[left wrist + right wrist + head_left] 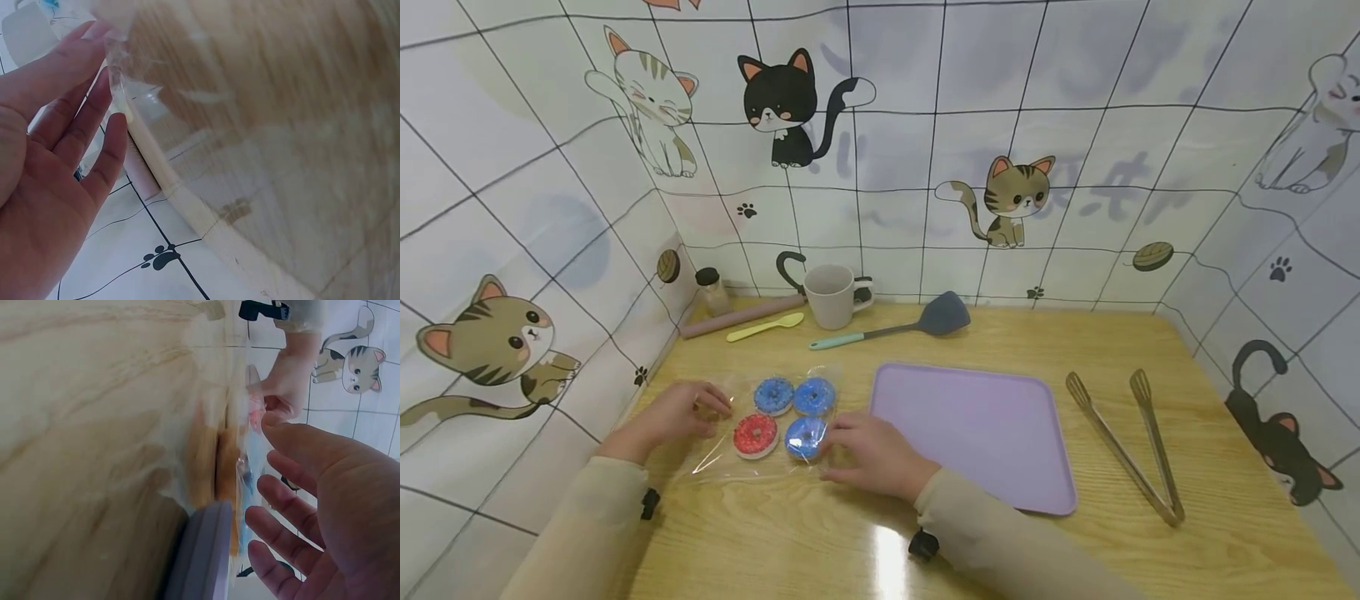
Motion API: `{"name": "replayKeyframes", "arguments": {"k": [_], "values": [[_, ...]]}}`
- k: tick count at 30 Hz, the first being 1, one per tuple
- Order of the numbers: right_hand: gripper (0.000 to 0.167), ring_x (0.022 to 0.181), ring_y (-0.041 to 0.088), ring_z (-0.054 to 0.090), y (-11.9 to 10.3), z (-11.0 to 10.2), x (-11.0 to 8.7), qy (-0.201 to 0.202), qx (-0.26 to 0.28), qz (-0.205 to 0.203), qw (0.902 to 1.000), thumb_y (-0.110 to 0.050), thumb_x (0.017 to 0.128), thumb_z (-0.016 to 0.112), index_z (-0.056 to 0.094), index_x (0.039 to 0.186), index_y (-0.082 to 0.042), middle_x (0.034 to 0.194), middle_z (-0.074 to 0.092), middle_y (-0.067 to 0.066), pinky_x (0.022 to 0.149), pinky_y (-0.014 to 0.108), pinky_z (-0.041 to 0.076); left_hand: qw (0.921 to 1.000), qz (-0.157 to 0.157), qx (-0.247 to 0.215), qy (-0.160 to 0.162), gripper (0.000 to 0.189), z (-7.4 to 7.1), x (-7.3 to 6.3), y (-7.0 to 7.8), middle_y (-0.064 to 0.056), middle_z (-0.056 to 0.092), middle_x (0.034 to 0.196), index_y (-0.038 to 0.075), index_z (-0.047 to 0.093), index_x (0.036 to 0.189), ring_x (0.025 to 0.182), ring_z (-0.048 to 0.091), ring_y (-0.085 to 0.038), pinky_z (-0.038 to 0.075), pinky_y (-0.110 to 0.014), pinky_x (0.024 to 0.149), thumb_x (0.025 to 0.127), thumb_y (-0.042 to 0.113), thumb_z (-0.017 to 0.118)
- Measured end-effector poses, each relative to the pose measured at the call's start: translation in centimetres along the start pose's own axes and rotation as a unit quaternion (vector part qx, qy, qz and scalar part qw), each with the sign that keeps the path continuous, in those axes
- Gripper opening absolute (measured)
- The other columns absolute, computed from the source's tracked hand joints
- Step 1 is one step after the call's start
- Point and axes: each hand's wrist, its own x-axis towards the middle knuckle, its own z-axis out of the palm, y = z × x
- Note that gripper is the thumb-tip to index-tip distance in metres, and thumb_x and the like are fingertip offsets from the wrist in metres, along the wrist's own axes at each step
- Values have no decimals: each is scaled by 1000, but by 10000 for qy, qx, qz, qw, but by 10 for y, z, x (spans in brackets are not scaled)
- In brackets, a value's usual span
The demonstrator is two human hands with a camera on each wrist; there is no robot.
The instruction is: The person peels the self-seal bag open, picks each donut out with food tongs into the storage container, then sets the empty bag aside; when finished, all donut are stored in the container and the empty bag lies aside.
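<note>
A clear plastic bag (722, 454) lies on the table with several toy donuts inside. One is a red donut (756, 435); the others are blue, among them the lower right blue donut (805, 438). At the bag's left edge, my left hand (681, 412) pinches the film between thumb and forefinger, its other fingers loosely extended in the left wrist view. My right hand (876, 454) is at the bag's right side, fingertips by the lower right blue donut. In the right wrist view its fingers are spread and relaxed beside the bag.
A purple tray (973, 433) lies right of the bag, and metal tongs (1131, 458) lie farther right. Along the back are a jar (712, 292), a rolling pin (741, 315), a yellow spoon (765, 327), a mug (830, 297) and a spatula (943, 314). Tiled-pattern walls enclose the table.
</note>
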Motion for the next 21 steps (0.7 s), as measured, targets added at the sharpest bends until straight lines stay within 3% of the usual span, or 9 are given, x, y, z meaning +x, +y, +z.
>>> {"name": "replayKeyframes", "arguments": {"k": [7,15,21], "values": [[30,96,1,60,-6,5,5,-132,-337,113,9993,-49,83,84,76,104,-29,104,64,-15,82,17,50,9999,-82,83,-80,24,-2,1,-3,-8,73,115,10,82,103,109,68,-35,57,-48,90,80,3,87],[14,93,2,62,-11,6,6,-1,-511,109,9986,-37,87,83,78,98,-29,98,66,-15,80,18,50,9996,65,252,-54,28,-2,6,-5,-5,74,112,12,83,99,113,66,-38,48,-60,102,73,4,90],[3,92,2,62,-11,6,3,-7,-567,43,9984,-32,90,77,78,90,-29,96,67,-16,86,20,51,9995,21,305,-31,28,0,6,-8,-3,75,112,14,83,99,112,67,-36,50,-56,101,74,4,90]]}}
